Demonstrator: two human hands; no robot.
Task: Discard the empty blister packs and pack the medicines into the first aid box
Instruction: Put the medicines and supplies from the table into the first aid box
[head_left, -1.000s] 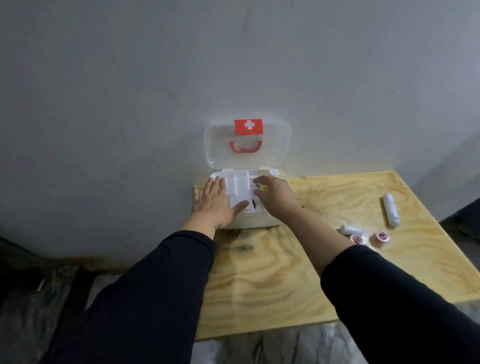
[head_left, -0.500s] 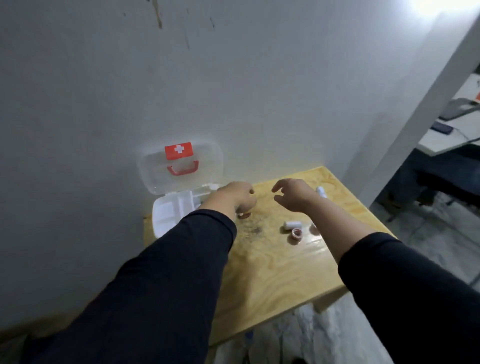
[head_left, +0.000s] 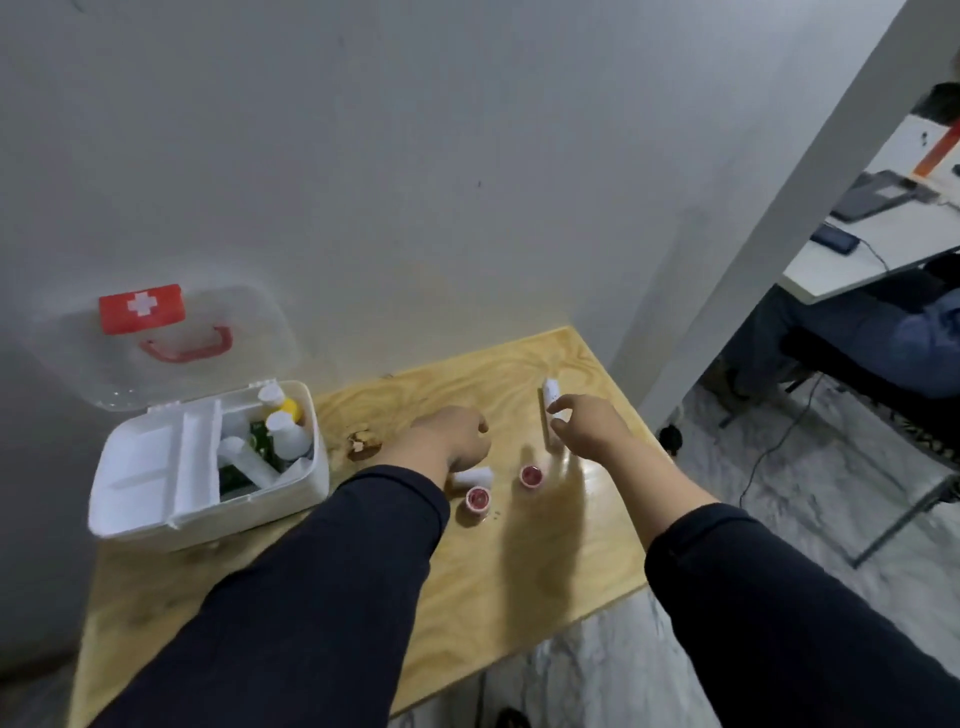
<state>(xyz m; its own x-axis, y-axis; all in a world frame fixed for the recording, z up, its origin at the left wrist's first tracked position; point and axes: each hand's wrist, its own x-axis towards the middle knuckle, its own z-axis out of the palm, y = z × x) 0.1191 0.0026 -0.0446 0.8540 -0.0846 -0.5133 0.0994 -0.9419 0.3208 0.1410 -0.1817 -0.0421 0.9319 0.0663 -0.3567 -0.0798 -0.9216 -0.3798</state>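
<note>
Both hands had left the first aid box (head_left: 208, 499) and swung across to the loose medicines. Head view: the left hand (head_left: 457, 436) hung curled above a small white tube (head_left: 475, 475), its grip closed on nothing I could make out. The right hand (head_left: 587, 423) had its grip half open, fingertips at a long white tube (head_left: 549, 410), apparently not yet clamped. Two red-topped pots (head_left: 479, 500) sat on the surface (head_left: 519, 561), just nearer than both grips. Step in hand: collecting medicines. Next call: pinch each tube, carry it left into the open box.
</note>
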